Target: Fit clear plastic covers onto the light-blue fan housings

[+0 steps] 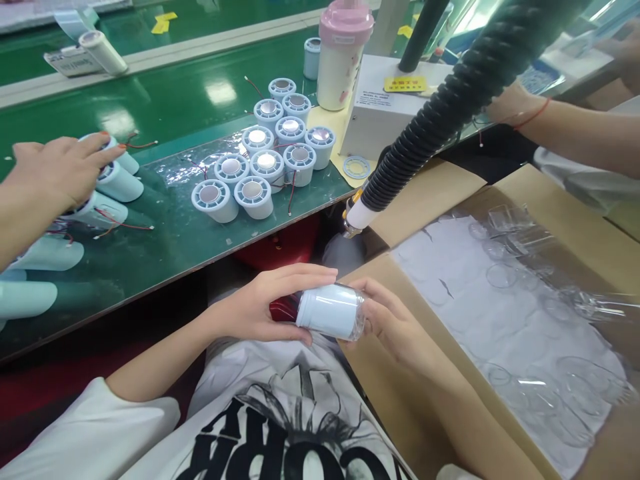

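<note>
A light blue cylinder [330, 310] lies on its side inside a clear plastic cup [359, 320], held between my two hands above my lap. My left hand [270, 303] grips its left end, thumb below and fingers stretched over the top. Around the cup's rounded right end my right hand [385, 317] is curled, with its fingertips partly hidden. On the bench edge just beyond stand several similar light blue cylinders [254, 193] with round metallic tops and thin red and black wires.
Another person's hand [60, 173] touches cylinders lying at the left. A black corrugated hose [425, 133] hangs ahead, near a white machine box [380, 113] and a pink-lidded tumbler [343, 67]. At right, a cardboard box [430, 300] holds several clear cups [565, 393]. Another person's forearm [590, 137] reaches in.
</note>
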